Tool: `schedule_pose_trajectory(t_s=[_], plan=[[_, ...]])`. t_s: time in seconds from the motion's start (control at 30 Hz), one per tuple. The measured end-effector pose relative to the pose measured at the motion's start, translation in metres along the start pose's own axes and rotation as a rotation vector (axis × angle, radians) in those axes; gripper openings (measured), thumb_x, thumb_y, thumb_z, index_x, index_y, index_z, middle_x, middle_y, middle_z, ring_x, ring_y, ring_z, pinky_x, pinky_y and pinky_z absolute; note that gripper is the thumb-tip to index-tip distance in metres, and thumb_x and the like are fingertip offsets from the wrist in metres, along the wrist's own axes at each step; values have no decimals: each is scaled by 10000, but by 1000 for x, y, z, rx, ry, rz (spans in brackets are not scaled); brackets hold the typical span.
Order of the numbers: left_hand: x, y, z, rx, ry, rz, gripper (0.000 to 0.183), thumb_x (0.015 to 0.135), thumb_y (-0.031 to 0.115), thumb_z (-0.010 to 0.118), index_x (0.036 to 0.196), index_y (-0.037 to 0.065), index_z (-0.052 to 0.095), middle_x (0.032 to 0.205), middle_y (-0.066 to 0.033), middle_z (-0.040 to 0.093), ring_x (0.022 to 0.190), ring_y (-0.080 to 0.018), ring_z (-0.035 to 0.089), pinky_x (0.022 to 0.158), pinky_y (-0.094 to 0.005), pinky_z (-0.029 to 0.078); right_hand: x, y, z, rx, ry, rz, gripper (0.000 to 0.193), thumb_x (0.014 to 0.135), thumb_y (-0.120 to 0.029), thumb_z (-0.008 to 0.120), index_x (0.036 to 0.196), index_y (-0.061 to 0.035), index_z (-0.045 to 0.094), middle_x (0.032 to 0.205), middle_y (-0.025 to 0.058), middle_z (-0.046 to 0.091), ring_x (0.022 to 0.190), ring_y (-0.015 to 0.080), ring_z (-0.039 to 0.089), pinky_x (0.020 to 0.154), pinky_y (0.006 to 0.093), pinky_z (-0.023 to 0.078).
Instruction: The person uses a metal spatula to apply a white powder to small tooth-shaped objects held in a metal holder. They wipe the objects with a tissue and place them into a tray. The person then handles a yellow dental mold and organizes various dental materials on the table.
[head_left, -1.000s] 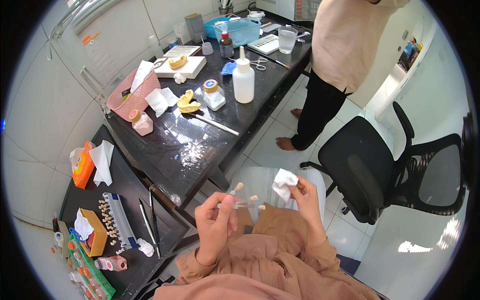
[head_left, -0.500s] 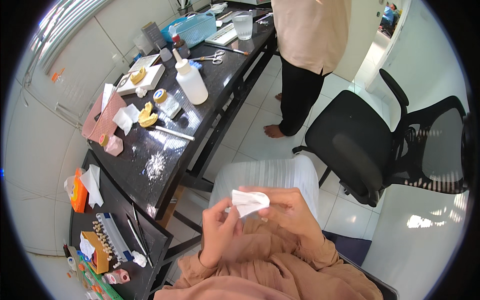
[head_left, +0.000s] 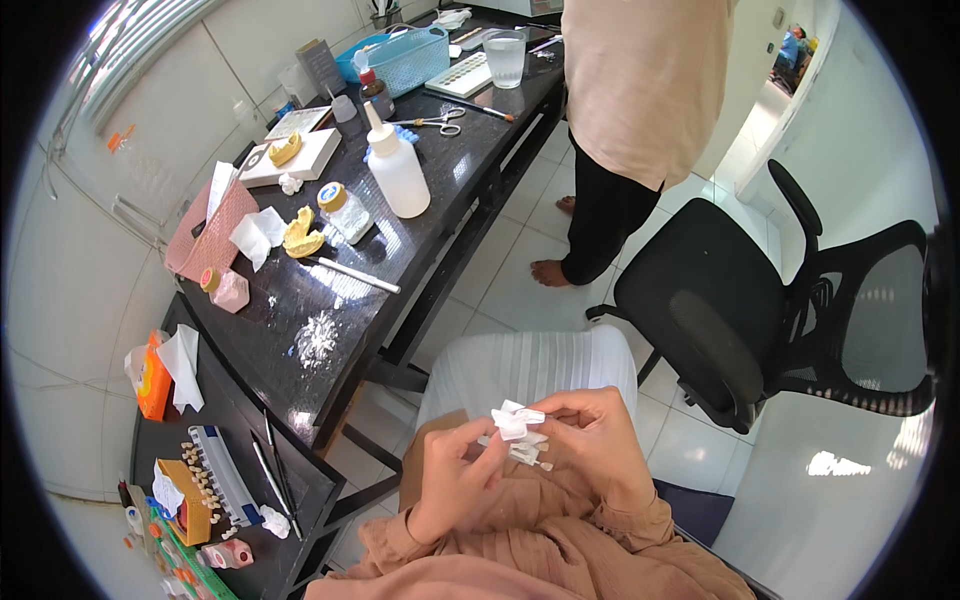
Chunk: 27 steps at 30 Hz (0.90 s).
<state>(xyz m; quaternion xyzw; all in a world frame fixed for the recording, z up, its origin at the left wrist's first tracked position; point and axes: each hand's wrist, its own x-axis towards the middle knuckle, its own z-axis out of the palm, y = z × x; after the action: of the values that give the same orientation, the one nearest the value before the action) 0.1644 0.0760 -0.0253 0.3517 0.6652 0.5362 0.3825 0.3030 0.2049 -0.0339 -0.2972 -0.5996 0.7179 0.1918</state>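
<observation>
Over my lap, a crumpled white tissue [head_left: 513,422] is pinched between my two hands. My left hand [head_left: 455,476] grips its left side with thumb and forefinger. On the other side my right hand [head_left: 596,440] has closed its thumb and fingertips on the tissue. Several small white bits show just below it, between the hands; whether they are part of the tissue or something inside it, I cannot tell. To the left, on the black table, lie a yellow dental cast [head_left: 302,233], a slim white-handled tool [head_left: 355,273] and a patch of white powder [head_left: 317,338].
A squeeze bottle [head_left: 399,178], a glass jar [head_left: 345,212], a pink basket [head_left: 208,235] and scissor-like forceps [head_left: 436,123] stand or lie on the table. A lower shelf at left holds a shade-guide-like strip of teeth [head_left: 205,478]. A person [head_left: 645,90] stands ahead, near a black chair [head_left: 700,285].
The tissue has gone from a smooth folded piece to a crumpled shape, slightly lower. My hands have shifted down a little, and small white bits now show beneath it. My view has tilted slightly.
</observation>
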Motion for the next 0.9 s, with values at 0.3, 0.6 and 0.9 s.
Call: schedule_pose_trajectory(t_s=[0.3, 0.6, 0.9], plan=[[0, 0, -13, -220, 243, 3, 209, 969, 121, 587, 841, -34, 647, 509, -1, 545, 415, -45, 492, 390, -195, 345, 4, 12, -36, 325, 331, -229, 189, 926, -66, 623, 1027, 72, 702, 986, 136, 716, 892, 182, 686, 845, 317, 538], [-5, -9, -9, -6, 284, 122, 159, 963, 83, 586, 892, -43, 652, 576, -26, 593, 450, -58, 534, 410, -199, 381, -7, -11, 25, -282, -81, -387, 280, 815, -20, 676, 1091, -41, 716, 971, 100, 711, 847, 206, 671, 758, 282, 512], [-6, -12, -23, 30, 105, 103, 160, 932, 108, 642, 882, -40, 673, 648, -49, 659, 509, -72, 601, 441, -205, 446, -14, -8, 36, -241, 56, -141, 164, 831, 67, 672, 986, 34, 714, 929, 86, 726, 840, 132, 682, 762, 253, 551]])
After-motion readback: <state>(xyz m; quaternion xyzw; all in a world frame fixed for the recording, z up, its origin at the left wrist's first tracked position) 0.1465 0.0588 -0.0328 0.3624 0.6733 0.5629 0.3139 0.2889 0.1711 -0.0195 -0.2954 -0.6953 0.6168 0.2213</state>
